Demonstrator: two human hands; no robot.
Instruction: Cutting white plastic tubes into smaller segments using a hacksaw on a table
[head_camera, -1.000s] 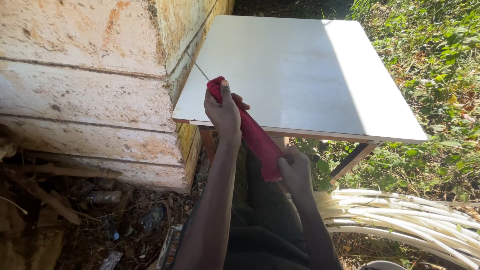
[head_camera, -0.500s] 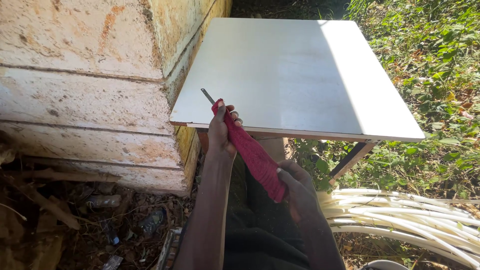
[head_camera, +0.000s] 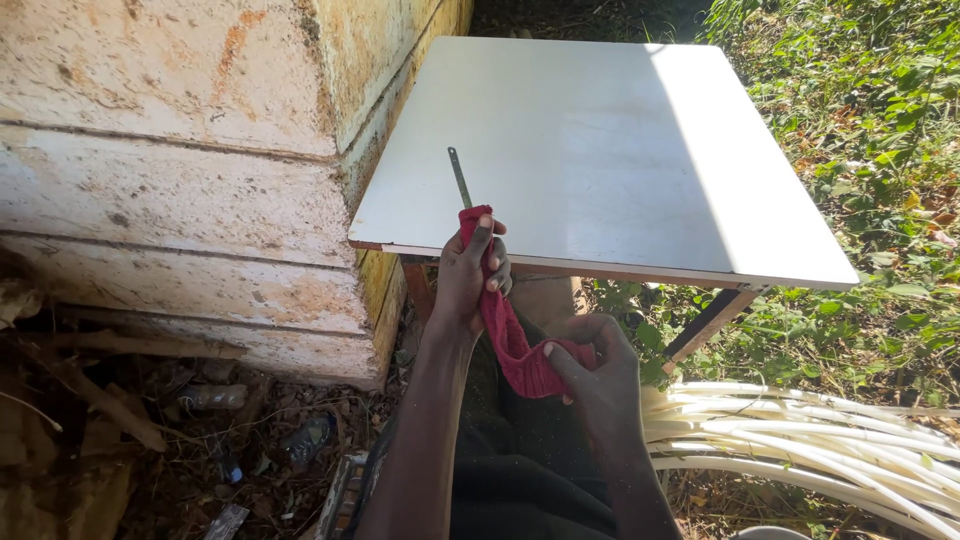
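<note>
Outdoor setting: weathered plank wall at left, weeds and grass at right, dry litter on the ground. White tabletop abuts the wall, its near edge just beyond the fingertips, half in shade. Bundle of pale peeled canes lies on the ground, to the outside of the right fingers. Red cloth runs diagonally between both hands, wrapped round the lower part of a thin metal blade, probably as padding w/ better grip. Left hand: fingers curled tight round the cloth-wrapped end, at the table's edge. Right hand: fingers closed, pinching the cloth's lower bunch, near the lap. Blade's long axis runs away from the person, tip pointing up-frame and slightly left, bare length projecting past the left fingertips over the tabletop.
</note>
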